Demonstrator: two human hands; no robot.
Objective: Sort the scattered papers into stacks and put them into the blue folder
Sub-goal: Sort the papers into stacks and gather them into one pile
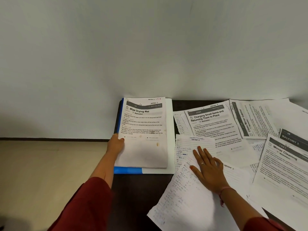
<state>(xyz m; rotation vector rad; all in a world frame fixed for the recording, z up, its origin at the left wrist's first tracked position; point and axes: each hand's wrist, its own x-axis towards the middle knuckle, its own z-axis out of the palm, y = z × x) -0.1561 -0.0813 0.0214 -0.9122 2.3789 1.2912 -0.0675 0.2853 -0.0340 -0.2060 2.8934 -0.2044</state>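
We are in the middle of the sorting, it seems: our left hand (116, 144) holds a stack of papers (144, 130) at its left edge, thumb on top, over the blue folder (127, 170) at the table's (141, 189) left edge. Our right hand (207, 167) lies flat, fingers straight, on a handwritten sheet (180, 197) (it holds nothing). Next we should probably gather this sheet; printed pages (215, 120) crowd the right side, leaving little free room.

Paper stack (145, 130) on folder (127, 170) at table (141, 189) left edge, scattered printed sheets (215, 120) to its right, handwritten sheets (183, 194) in front of those
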